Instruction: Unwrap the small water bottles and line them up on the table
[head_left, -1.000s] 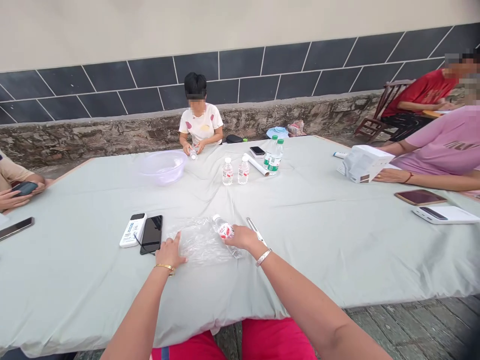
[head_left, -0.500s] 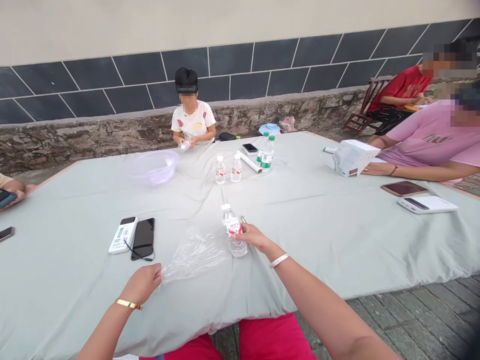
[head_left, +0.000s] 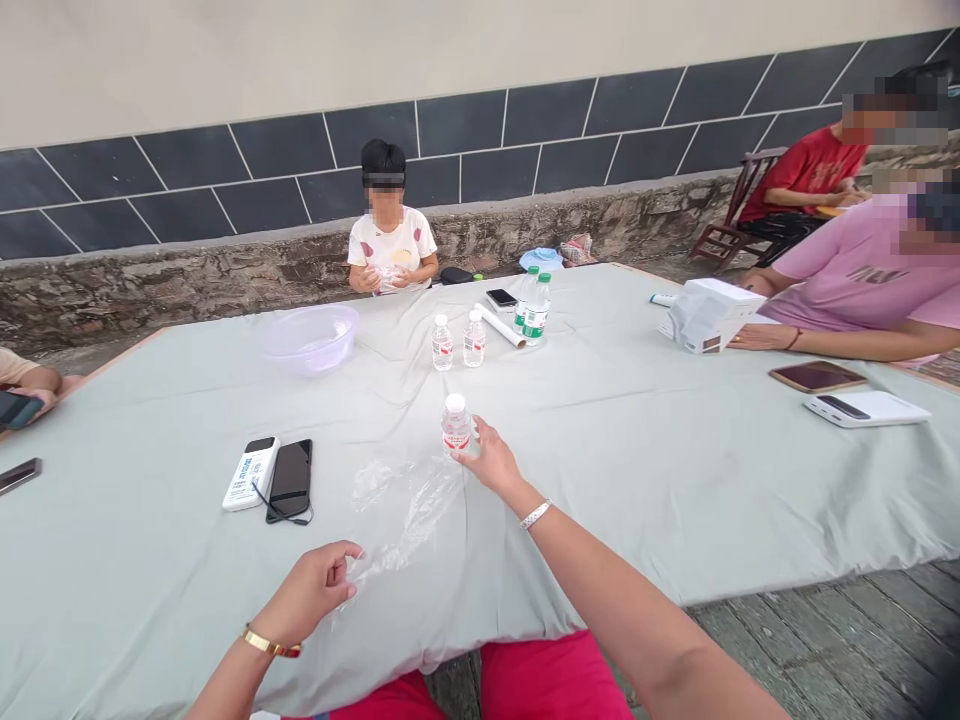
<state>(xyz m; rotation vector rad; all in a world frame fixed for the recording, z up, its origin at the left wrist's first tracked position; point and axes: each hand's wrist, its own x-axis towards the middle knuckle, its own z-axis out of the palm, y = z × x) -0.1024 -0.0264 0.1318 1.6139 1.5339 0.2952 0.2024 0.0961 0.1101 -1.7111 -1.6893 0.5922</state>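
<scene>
Black smartphone (head_left: 290, 478) beside a white power bank (head_left: 250, 473); a clear plastic basin (head_left: 310, 340) beyond.

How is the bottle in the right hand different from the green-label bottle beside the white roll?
The held bottle has a red label, the green-label bottle a green one. The held bottle looks smaller than the green-label bottle. The right hand grips the held bottle; the green-label bottle stands on the table. Both are clear plastic.
</scene>
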